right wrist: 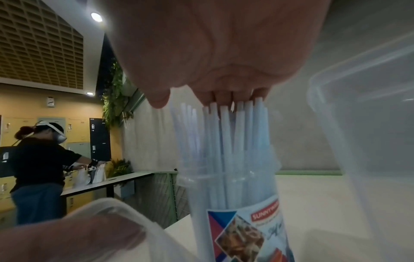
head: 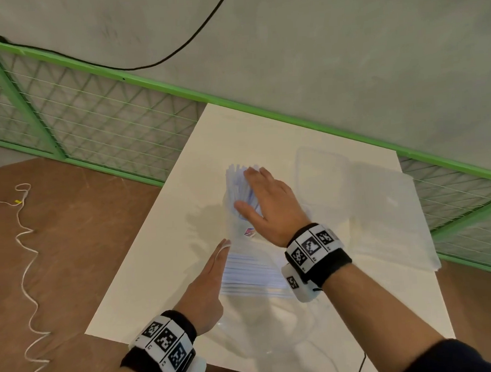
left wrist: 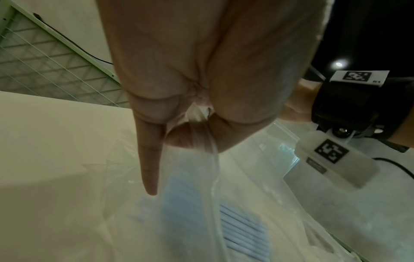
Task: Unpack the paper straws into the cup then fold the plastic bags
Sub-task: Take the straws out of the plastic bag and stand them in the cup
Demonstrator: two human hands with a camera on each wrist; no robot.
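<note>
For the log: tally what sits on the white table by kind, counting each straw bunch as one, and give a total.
Cup: 1
Plastic bag: 1
Straw bunches: 2, the cup bunch and the bag bunch
Clear tub: 1
Flat plastic pile: 1
Total: 6

Head view high over the table, wrist views close along fingers, sharing the straws

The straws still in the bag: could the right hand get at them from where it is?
Probably yes. The right hand rests on the straws in the cup; the bagged straws lie just below its wrist, uncovered except by the bag.
</note>
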